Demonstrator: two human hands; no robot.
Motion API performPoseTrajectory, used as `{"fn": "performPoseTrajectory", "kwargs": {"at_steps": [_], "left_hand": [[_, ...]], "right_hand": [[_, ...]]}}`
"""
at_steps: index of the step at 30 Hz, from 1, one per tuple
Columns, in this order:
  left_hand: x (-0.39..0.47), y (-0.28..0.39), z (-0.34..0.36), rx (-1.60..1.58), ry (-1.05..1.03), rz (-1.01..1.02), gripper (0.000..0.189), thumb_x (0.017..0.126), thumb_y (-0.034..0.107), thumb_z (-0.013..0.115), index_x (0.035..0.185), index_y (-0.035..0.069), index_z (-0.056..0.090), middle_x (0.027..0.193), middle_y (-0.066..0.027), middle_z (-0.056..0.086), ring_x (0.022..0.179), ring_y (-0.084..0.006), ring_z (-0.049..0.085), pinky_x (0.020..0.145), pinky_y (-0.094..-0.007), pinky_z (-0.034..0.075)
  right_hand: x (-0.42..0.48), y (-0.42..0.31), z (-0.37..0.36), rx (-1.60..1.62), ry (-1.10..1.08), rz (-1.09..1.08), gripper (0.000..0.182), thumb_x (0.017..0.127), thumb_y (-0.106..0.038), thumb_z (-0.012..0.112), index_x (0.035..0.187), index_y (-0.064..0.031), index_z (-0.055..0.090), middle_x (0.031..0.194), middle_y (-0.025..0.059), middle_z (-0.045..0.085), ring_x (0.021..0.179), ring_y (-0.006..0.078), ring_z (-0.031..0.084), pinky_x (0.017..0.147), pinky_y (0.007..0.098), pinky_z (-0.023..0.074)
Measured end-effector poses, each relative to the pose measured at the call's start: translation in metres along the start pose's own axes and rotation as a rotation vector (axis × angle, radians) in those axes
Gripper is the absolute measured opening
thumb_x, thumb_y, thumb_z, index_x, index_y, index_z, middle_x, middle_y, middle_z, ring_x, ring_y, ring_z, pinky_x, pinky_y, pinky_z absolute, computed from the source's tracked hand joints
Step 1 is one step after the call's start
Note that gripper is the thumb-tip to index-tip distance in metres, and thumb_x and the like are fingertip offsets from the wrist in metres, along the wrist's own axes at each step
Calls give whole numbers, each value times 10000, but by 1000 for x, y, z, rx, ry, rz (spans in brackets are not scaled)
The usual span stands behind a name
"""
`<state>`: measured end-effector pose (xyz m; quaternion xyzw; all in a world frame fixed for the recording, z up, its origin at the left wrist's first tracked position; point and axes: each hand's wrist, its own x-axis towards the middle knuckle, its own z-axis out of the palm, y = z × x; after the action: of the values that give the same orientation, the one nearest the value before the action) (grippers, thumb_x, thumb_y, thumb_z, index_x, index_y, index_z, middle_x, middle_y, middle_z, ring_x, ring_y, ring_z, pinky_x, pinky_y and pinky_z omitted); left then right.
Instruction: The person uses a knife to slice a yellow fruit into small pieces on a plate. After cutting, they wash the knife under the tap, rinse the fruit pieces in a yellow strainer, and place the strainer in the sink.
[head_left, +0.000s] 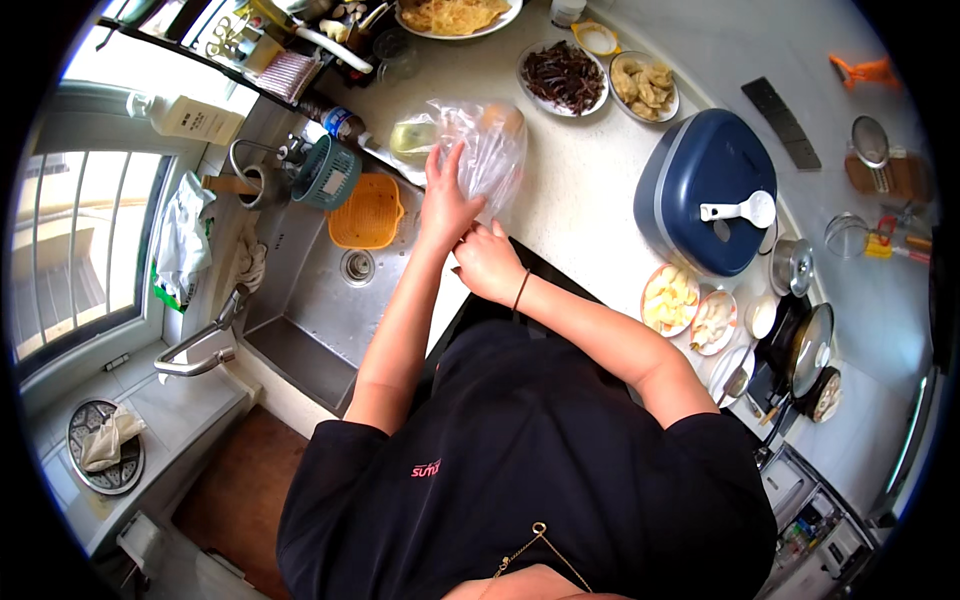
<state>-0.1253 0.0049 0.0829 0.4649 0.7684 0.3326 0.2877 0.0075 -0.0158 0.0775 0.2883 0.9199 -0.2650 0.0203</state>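
A clear plastic bag (491, 161) lies on the pale worktop beyond my hands. Through its film shows a round orange-brown item (502, 120), its kind unclear. At the bag's left side is a pale green rounded item (412, 141); I cannot tell whether it is inside. My left hand (450, 196) reaches over the near left part of the bag, fingers spread. Just below it, my right hand (489, 259) has its fingers bent near the bag's lower edge, close to my left wrist. What its fingertips hold is hidden.
On the left is a steel sink (322, 292) with an orange basket (366, 211) and a teal basket (328, 174). A blue lidded appliance (705, 187) stands right. Plates of dark strips (564, 77) and sliced pale food (670, 298) sit on the worktop.
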Motion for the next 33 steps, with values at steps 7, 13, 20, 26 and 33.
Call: {"fn": "performPoseTrajectory", "kwargs": {"at_steps": [7,13,20,26,33], "left_hand": [[-4,-51,7,23,97,142,560,775,-58,543,1281,153,656,1425,-107,548,1274,-329,554,1023,-400,480],[6,-70,19,69,86,179,562,758,-108,491,1213,143,707,1318,-141,612,1202,-336,598,987,-394,498],[15,-60,37,219,-67,78,476,845,276,607,1280,91,661,1299,-183,616,1206,-372,580,1014,-443,476],[1,-32,68,397,21,128,599,811,291,711,1328,29,562,1277,-207,594,1130,-416,588,993,-457,480],[32,-59,58,260,103,-25,333,843,99,579,1149,71,706,1059,-204,704,967,-377,678,885,-450,523]], "right_hand": [[-22,17,-25,345,336,-20,309,840,-127,703,1133,-32,684,1289,171,608,1214,365,556,1056,423,451],[-26,38,-23,539,479,172,280,821,-92,711,1096,-46,698,1172,160,657,1098,349,625,976,410,506],[-38,49,0,594,433,253,265,830,-97,708,1089,-40,694,1133,154,671,1071,342,638,955,402,514],[-67,65,9,705,414,386,230,851,-116,685,1067,-40,701,1103,146,685,1078,327,636,958,401,513],[-104,71,-2,837,331,450,250,866,-131,694,1093,-26,708,1041,134,727,942,253,704,873,353,550]]}}
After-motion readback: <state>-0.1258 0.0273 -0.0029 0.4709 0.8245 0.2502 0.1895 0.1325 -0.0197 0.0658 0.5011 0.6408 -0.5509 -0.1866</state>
